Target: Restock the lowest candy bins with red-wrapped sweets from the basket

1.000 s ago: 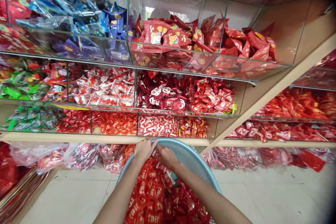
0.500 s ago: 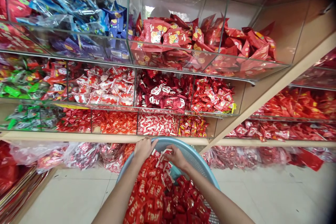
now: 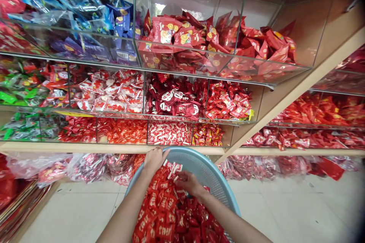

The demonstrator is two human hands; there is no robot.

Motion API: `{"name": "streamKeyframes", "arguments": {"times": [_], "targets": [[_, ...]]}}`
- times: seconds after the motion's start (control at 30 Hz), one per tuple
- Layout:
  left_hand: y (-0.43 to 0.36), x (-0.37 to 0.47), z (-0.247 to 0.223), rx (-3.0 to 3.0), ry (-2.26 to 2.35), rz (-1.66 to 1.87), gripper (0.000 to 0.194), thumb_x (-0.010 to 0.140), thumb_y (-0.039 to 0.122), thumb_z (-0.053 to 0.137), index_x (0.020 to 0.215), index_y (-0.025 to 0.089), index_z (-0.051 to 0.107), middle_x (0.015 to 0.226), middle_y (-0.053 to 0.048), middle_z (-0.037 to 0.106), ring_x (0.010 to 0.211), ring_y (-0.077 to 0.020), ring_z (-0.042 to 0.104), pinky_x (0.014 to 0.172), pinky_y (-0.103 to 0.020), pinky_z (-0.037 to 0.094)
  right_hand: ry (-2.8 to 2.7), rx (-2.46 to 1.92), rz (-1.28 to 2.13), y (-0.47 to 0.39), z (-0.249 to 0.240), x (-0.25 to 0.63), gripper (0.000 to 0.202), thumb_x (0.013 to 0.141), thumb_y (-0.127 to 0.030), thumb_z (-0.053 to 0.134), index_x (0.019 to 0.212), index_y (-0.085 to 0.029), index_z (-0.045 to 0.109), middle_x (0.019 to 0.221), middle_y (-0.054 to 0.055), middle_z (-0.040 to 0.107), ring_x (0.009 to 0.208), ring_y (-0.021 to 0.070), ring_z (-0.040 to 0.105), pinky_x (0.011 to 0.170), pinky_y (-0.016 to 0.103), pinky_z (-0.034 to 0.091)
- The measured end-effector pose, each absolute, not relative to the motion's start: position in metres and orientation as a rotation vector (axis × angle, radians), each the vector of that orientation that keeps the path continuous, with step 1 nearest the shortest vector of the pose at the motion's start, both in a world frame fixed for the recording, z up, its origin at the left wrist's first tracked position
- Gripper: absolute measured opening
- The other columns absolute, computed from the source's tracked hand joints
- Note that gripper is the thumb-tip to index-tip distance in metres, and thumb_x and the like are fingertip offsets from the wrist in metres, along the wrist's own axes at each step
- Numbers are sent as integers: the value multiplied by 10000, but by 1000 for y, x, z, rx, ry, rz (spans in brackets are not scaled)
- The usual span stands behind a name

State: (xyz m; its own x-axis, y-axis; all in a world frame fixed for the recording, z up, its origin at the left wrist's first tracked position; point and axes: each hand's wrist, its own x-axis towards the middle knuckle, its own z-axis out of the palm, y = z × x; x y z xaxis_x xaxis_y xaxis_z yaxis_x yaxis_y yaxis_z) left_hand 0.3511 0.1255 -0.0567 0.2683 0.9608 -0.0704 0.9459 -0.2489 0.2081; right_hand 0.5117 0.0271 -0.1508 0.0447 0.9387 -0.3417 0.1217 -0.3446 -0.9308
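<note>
A blue plastic basket (image 3: 219, 174) with a perforated wall holds heaps of wrapped candies. Its far left rim is in the grip of my left hand (image 3: 154, 159), whose thumb points inward over the edge. My right hand (image 3: 189, 183) is down inside the basket, fingers curled at the small red-and-white wrapped candies (image 3: 173, 168); what lies under the fingers is hidden. Orange-red packets (image 3: 162, 201) fill the left side. Darker red packets (image 3: 196, 216) lie on the near right, below my right wrist.
Glass-fronted shelf bins rise just beyond the basket, holding red-and-white candies (image 3: 169, 133), dark red packets (image 3: 173, 100) and larger orange-printed packets (image 3: 168, 32). Plastic bags of candies (image 3: 88, 167) line the floor under the shelf's wooden edge (image 3: 114, 148). Pale floor tiles (image 3: 82, 205) surround the basket.
My right hand has moved slightly down and nearer within the basket, away from the candy it was fingering. My left hand keeps its place on the rim. The view has shifted slightly.
</note>
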Motion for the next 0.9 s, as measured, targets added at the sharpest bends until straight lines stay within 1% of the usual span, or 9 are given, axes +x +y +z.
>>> {"name": "streamKeyframes", "arguments": {"times": [0.13, 0.23, 0.3, 0.37, 0.5, 0.67, 0.77, 0.9], "targets": [[125, 352, -57, 2322, 1792, 108, 676, 834, 592, 129, 977, 132, 604, 898, -143, 651, 855, -242, 610, 740, -325, 424, -1166, -1608, 1228, 28, -153, 507, 356, 560, -406, 681, 808, -158, 619, 706, 22, 622, 654, 155, 550, 583, 262, 438], [126, 351, -59, 2330, 1785, 118, 682, 832, 595, 126, 990, 132, 601, 903, -149, 650, 854, -242, 610, 742, -327, 426, -1302, -1642, 1109, 26, -148, 506, 216, 606, -347, 641, 722, -171, 594, 676, 6, 611, 632, 143, 534, 582, 248, 415], [126, 351, -60, 2337, 1784, 122, 686, 831, 597, 124, 991, 130, 601, 898, -150, 650, 850, -242, 611, 739, -326, 427, -1365, -1655, 1057, 25, -145, 506, 166, 621, -314, 622, 692, -172, 573, 658, -4, 597, 614, 132, 515, 567, 236, 395], [127, 351, -61, 2352, 1783, 132, 688, 830, 599, 120, 982, 131, 601, 889, -148, 652, 842, -245, 613, 731, -327, 430, -1359, -1642, 1067, 25, -144, 506, 166, 625, -316, 614, 666, -171, 544, 615, -16, 569, 577, 118, 490, 539, 227, 375], [127, 350, -63, 2382, 1772, 154, 691, 830, 597, 106, 964, 135, 602, 877, -141, 656, 819, -247, 618, 707, -330, 436, -1195, -1595, 1219, 27, -145, 505, 269, 596, -399, 630, 628, -177, 481, 531, -36, 515, 502, 104, 460, 486, 222, 357], [128, 350, -64, 2377, 1766, 156, 684, 834, 593, 109, 980, 140, 601, 897, -141, 655, 832, -241, 616, 721, -329, 432, -1080, -1586, 1292, 30, -144, 512, 366, 595, -519, 620, 673, -179, 507, 596, -7, 565, 543, 133, 512, 484, 237, 396], [128, 350, -63, 2356, 1769, 142, 683, 836, 590, 118, 980, 132, 604, 902, -144, 652, 848, -233, 612, 738, -318, 425, -1157, -1617, 1134, 40, -139, 519, 369, 629, -536, 595, 674, -176, 525, 598, -3, 561, 548, 133, 505, 488, 235, 387], [128, 350, -63, 2336, 1776, 137, 674, 841, 581, 131, 967, 121, 607, 908, -142, 649, 846, -230, 611, 732, -308, 423, -1428, -1692, 765, 62, -123, 525, 254, 713, -421, 555, 668, -170, 548, 594, -9, 548, 579, 128, 475, 551, 235, 358]]}}
